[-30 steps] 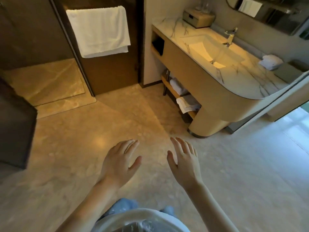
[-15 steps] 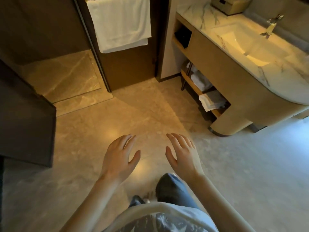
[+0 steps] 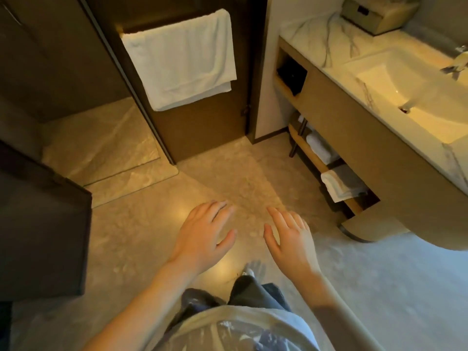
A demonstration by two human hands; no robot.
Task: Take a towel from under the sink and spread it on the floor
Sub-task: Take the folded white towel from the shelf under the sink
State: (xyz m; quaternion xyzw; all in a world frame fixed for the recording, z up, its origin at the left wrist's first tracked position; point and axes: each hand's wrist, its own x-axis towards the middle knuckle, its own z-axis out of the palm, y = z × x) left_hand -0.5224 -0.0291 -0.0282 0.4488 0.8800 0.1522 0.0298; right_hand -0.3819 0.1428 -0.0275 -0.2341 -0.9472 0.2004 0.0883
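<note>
A folded white towel [image 3: 339,184] lies on the low wooden shelf [image 3: 307,150] under the sink [image 3: 395,79], its edge hanging toward the floor. A second rolled white towel [image 3: 320,145] sits further back on the same shelf. My left hand [image 3: 202,231] and my right hand [image 3: 288,236] hover side by side over the beige stone floor [image 3: 228,178], palms down, fingers straight and spread, holding nothing. Both hands are well short of the shelf, to its lower left.
A large white towel [image 3: 182,59] hangs on a dark door at the back. The curved vanity base [image 3: 364,226] juts onto the floor at right. A dark panel [image 3: 43,231] stands at left. A box [image 3: 372,13] sits on the marble counter.
The view has moved closer to the vanity and tilted down; the shelf towels appear larger. My hands keep the same open pose, and my legs have stepped forward.
</note>
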